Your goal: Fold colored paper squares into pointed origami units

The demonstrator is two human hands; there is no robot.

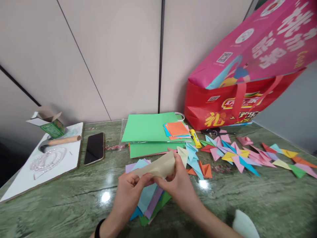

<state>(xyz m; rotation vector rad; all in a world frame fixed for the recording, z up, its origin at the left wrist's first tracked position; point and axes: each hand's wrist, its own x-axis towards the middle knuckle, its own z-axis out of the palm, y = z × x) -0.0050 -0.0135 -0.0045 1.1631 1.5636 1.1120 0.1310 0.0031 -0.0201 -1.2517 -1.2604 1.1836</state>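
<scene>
A cream sheet of paper (159, 166), folded or bent over, is held up in the air between both hands. My left hand (132, 188) pinches its lower left part between thumb and fingers. The right end is gripped by my right hand (177, 180), with its thumb along the lower edge. Beneath the hands lies a loose pile of coloured sheets (150, 198) in blue, purple and green. Just behind my right hand are a cream folded piece (182, 155) and light blue folded pieces (194, 158).
Green paper packs (148, 129) with small orange sheets (177, 129) lie behind, beside a yellow glue stick (195, 138). Folded paper stars (236, 155) spread right, before a red bag (223, 105). Left are a phone (94, 148), a white board (56, 158), a hammer (64, 140) and a box (52, 127).
</scene>
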